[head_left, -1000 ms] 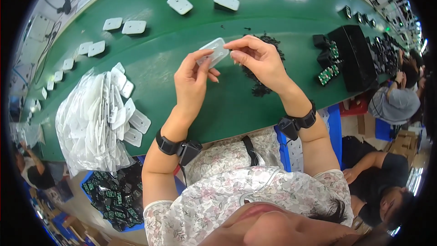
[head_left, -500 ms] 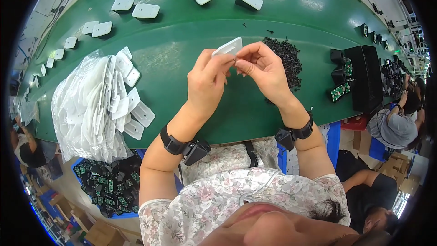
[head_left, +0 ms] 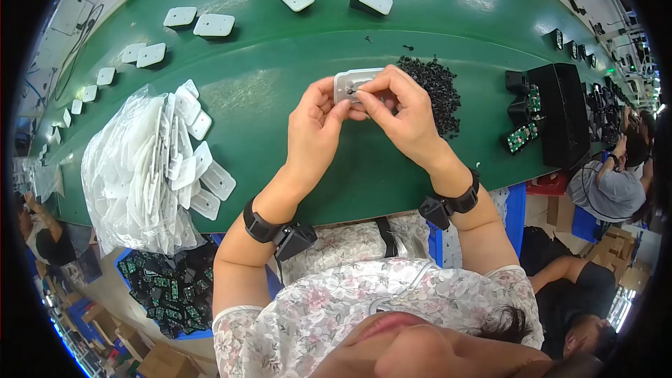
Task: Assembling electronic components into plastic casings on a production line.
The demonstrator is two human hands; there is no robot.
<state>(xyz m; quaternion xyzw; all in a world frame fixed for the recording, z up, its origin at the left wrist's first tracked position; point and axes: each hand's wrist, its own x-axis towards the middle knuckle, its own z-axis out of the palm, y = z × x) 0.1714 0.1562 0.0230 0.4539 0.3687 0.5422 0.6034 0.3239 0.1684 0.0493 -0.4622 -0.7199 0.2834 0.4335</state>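
Note:
Over the green table, my left hand (head_left: 311,122) grips a white plastic cover (head_left: 342,81) by its edge, the cover's ribbed inner face turned up toward me. The thumb and index finger of my right hand (head_left: 409,115) are pinched together against that face, at a small black part (head_left: 351,89) mostly hidden by the fingertips. Just beyond my right hand lies a heap of small black parts (head_left: 439,94), with a couple of loose ones farther off.
A clear bag of white covers (head_left: 133,175) spills open at left. White-topped black housings (head_left: 214,25) line the table's far side. At right stand a black bin (head_left: 568,115) and green circuit boards (head_left: 518,138). Below the table edge sits a blue crate of boards (head_left: 168,287). Co-workers sit on both sides.
The white cover has tipped from nearly edge-on to showing its inner face. Both hands have turned with it, and the right fingertips now press onto that face.

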